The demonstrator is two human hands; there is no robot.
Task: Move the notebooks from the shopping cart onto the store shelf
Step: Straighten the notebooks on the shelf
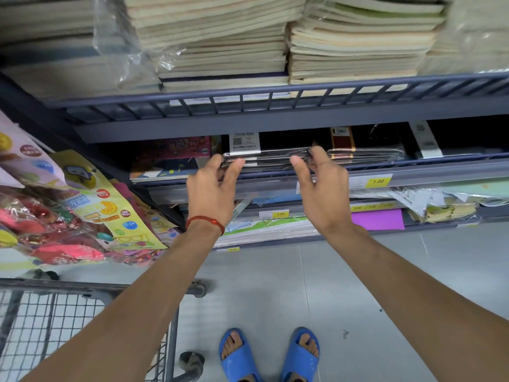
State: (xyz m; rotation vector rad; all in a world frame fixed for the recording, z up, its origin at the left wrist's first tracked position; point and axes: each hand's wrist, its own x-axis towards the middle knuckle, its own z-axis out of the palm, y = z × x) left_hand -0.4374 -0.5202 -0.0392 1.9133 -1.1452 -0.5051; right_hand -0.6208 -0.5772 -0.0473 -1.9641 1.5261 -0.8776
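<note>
A stack of black notebooks (271,158) wrapped in clear plastic lies on the middle shelf (413,176), its front edge at the shelf rail. My left hand (213,190) holds the stack's left end, thumb on the front and fingers round the corner. My right hand (321,188) pinches the stack near its middle, thumb in front and fingers over the top. The wire shopping cart (82,288) stands at the lower left; the part of its basket in view shows no notebooks.
Tall piles of cream notebooks (220,45) fill the top shelf. More wrapped black notebooks (366,154) lie right of the stack, colourful books (176,161) left of it. Hanging toy packets (68,210) crowd the left. Lower shelves hold paper goods. My feet in blue slippers (270,354) stand on grey floor.
</note>
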